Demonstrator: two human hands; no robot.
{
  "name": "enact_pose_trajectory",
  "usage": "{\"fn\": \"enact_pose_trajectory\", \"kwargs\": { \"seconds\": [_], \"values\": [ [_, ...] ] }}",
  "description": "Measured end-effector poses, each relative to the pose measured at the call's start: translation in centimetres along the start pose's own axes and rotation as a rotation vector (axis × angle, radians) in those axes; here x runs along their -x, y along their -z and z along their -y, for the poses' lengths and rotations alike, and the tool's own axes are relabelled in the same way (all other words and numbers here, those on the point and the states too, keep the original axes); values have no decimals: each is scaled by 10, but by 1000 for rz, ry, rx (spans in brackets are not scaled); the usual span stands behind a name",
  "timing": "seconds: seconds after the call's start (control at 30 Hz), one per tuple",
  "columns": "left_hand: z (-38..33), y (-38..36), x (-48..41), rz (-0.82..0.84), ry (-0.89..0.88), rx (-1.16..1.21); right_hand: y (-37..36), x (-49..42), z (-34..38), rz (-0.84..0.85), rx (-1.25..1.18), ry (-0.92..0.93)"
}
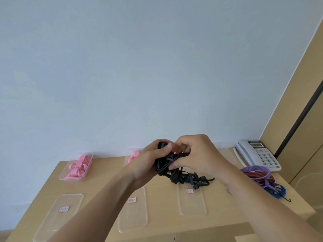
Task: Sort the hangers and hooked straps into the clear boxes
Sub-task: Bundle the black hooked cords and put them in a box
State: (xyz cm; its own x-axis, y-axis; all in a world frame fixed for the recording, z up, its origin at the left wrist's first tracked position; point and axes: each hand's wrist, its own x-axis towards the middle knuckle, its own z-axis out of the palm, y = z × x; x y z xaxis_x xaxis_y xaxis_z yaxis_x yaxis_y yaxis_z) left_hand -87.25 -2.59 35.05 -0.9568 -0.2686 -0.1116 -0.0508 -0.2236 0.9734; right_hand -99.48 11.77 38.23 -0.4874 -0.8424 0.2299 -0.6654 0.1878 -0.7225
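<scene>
We are noting a matt, woven-looking black strap bundle [176,170] and ribbed elastic-looking purple and blue straps [262,177] lying on a smooth, pale wood-grain laminate table [104,173]. We are seeing clear, glossy plastic boxes [58,215], paper labels [132,200] with red borders, smooth pink plastic hangers [77,167], and a glossy grey-white plastic telephone [260,154].

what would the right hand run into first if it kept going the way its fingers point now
The right hand points leftward, its fingers already on the black strap bundle. Straight on, it would press into that bundle and then the left hand gripping it from the other side, though depth is hard to judge.
</scene>
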Motion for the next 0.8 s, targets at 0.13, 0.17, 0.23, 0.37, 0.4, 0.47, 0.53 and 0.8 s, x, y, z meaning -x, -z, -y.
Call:
{"fn": "enact_pose_trajectory", "kwargs": {
  "seconds": [0.13, 0.17, 0.23, 0.37, 0.4, 0.47, 0.53, 0.8],
  "values": [
    [3, 0, 7, 197, 31, 57, 3, 0, 0, -10, 68, -8],
    [3, -1, 8, 209, 36, 49, 4, -1, 0, 17, 96, -5],
    [4, -3, 10, 220, 39, 5, 4, 0, 0, 78, 124, 1],
    [8, -2, 16, 291, 45, -2, 9, 4, -4, 164, -41, 11],
    [10, -2, 18, 303, 60, 14, 11, 5, -6, 162, -110, 19],
    [16, -1, 21, 323, 77, 86, 9, 7, -10, 107, -209, 15],
    [24, 1, 23, 299, 67, 192, -1, 11, -14, -42, -134, -12],
    [52, 10, 25, 4, 27, 321, -72, 40, -19, -229, -150, -25]
  ]
}}
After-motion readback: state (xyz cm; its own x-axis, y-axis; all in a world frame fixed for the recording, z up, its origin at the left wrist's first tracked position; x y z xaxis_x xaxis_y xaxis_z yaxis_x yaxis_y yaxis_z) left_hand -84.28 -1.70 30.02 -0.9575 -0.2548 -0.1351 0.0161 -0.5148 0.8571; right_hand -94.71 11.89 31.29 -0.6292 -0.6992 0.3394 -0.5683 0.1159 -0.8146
